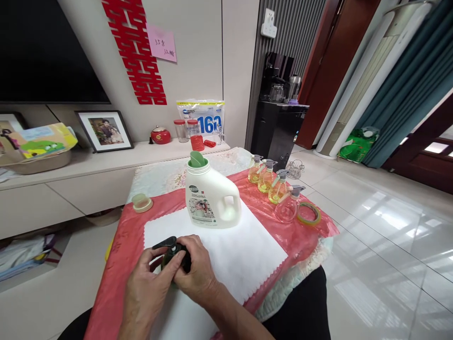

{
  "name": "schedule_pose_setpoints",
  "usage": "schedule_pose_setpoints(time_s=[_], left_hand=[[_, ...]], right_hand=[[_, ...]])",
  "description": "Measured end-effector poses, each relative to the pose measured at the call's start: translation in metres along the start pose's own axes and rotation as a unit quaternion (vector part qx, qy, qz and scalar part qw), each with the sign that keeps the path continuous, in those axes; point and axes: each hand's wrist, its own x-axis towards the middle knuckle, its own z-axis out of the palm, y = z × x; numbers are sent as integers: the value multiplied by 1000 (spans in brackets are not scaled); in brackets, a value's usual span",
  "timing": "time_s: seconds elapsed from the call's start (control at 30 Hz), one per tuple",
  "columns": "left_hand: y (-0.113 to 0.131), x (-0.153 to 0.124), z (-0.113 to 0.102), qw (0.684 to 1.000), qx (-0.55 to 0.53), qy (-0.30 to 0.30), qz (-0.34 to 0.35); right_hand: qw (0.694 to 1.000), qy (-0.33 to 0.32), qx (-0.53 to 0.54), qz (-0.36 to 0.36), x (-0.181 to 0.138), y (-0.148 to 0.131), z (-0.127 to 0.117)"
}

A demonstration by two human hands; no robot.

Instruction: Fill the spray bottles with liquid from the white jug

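Observation:
Both my hands are wrapped round a dark pump bottle [171,245] with a black pump head, low over the white sheet. My left hand [150,278] grips it from the left, thumb across the front. From the right, my right hand [198,269] closes around the pump collar. My fingers hide most of the bottle's body. Just beyond them stands a large white detergent jug [212,198], upright and uncapped, its green spout [197,159] showing at the neck. A pale green cap [142,202] lies on the red cloth to the left.
Several clear spray bottles [278,188] line the table's right side, most with yellow liquid. Beside them lies a roll of tape [309,214]. A white sheet [255,250] covers part of the red tablecloth [113,283]. Jars [181,132] and a red pot [160,136] stand on the back cabinet.

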Motion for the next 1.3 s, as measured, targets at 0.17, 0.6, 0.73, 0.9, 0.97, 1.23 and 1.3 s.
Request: schedule_pose_setpoints(time_s=[0.17,0.6,0.73,0.9,0.97,1.23,1.3], left_hand=[[-6,0,-4,998,-8,-11,67],[-8,-2,4,995,28,0,91],[-4,0,-4,992,31,-17,119],[-8,2,-5,990,22,-46,133],[-10,2,-2,991,9,-39,124],[-1,2,-2,996,32,-13,81],[1,3,-4,995,42,-18,91]], right_hand=[[1000,13,4,-12,-4,-7,-1],[1000,0,-9,-18,-12,1,0],[1000,6,-11,-12,-9,-2,0],[1000,4,-4,-10,-8,-2,0],[1000,2,-3,-7,-8,-1,-1],[1000,-4,-5,-2,-7,1,0],[1000,-5,-5,5,-8,2,0]])
